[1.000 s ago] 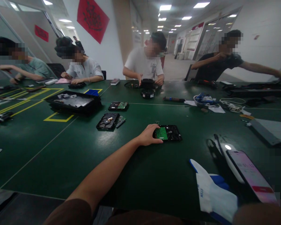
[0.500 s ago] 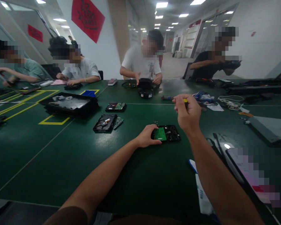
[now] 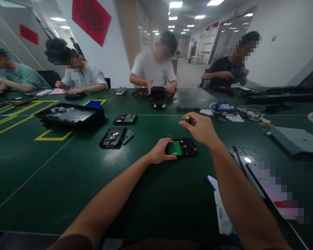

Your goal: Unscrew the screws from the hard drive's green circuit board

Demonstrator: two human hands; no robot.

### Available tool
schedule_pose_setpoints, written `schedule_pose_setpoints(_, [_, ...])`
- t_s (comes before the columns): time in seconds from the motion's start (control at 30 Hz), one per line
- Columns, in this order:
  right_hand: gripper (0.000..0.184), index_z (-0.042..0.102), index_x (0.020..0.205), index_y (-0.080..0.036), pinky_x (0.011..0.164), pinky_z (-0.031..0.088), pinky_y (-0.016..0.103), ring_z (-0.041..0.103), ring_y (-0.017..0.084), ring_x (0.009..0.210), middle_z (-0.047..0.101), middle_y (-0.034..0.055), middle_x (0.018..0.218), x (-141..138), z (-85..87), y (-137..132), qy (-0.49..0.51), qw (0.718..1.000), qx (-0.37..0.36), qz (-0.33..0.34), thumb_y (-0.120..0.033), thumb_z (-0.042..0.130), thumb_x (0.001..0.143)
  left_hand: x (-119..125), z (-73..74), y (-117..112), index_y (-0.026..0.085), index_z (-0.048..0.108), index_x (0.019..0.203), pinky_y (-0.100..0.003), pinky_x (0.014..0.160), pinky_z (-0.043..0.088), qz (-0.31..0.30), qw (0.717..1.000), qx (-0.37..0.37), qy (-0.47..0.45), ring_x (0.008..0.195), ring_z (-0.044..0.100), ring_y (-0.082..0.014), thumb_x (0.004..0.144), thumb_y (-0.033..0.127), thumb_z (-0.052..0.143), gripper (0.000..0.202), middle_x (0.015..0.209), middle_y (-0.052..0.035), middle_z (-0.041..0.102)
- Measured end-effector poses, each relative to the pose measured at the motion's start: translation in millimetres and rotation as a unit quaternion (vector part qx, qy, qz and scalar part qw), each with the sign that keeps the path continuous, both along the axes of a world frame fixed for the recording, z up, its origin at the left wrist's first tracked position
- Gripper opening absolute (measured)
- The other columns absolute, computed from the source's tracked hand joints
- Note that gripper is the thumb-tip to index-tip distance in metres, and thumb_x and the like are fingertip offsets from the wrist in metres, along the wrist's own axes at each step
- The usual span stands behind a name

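Note:
A black hard drive (image 3: pixel 189 147) with a green circuit board (image 3: pixel 175 148) lies flat on the green table. My left hand (image 3: pixel 160 151) grips its left end, thumb along the near edge and fingers over the far one. Above the drive, my right hand (image 3: pixel 199 126) is closed around a screwdriver (image 3: pixel 188 119) with a yellow-topped dark handle; its tip is too faint to make out. Several tiny screws (image 3: pixel 170 134) lie just beyond the drive.
Left of my hands are another hard drive (image 3: pixel 112 138), a loose circuit board (image 3: pixel 128 136) and a third drive (image 3: pixel 125 118). A black tray (image 3: pixel 70 114) stands farther left. Cables (image 3: pixel 221 108), a grey metal case (image 3: pixel 297 140) and a white packet (image 3: pixel 222 211) lie right. Several people sit opposite.
My right hand has come down and left with the screwdriver, turning its yellow end upward over the drive. My left hand keeps its hold. The whole view has shifted slightly.

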State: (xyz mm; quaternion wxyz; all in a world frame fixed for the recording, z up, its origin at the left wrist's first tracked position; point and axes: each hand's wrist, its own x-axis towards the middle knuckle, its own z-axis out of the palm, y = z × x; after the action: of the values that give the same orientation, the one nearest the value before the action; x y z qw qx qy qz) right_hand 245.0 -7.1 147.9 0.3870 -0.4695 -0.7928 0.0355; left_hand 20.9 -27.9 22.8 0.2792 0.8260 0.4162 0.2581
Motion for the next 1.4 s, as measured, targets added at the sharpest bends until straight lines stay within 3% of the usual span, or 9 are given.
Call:
schedule_pose_setpoints(0.33, [0.022,0.063,0.098,-0.022,0.066,0.039,0.034,0.06,0.02,0.067,0.069,0.0053,0.078,-5,-12.3,7,-0.046,0.998,-0.04,0.025,-0.042,0.054,0.099,0,-4.6,1,0.021,0.051,0.137,-0.054,0.118,0.037,0.001,1.0,0.015,0.006,0.14,0.043,-0.0347,0.072,0.055,0.082,0.08,0.148,-0.0148,0.048])
schedule_pose_setpoints(0.83, [0.019,0.062,0.099,-0.022,0.069,0.039,0.035,0.061,0.022,0.071,0.069,0.0051,0.079,-9,-20.2,9,-0.058,0.998,-0.028,0.024,-0.04,0.054,0.099,1,0.6,-1,0.021,0.05,0.139,-0.054,0.117,0.038,0.003,1.0,0.004,0.008,0.14,0.043,-0.0352,0.071,0.054,0.082,0.082,0.149,-0.0146,0.048])
schedule_pose_setpoints(1.4, [0.019,0.062,0.097,-0.023,0.07,0.041,0.035,0.061,0.021,0.07,0.07,0.005,0.081,-6,-20.7,11,-0.043,0.998,-0.032,0.025,-0.04,0.055,0.099,1,-4.5,1,0.022,0.051,0.137,-0.056,0.118,0.037,0.001,1.0,0.019,0.003,0.14,0.043,-0.0358,0.071,0.053,0.083,0.08,0.148,-0.0148,0.049])
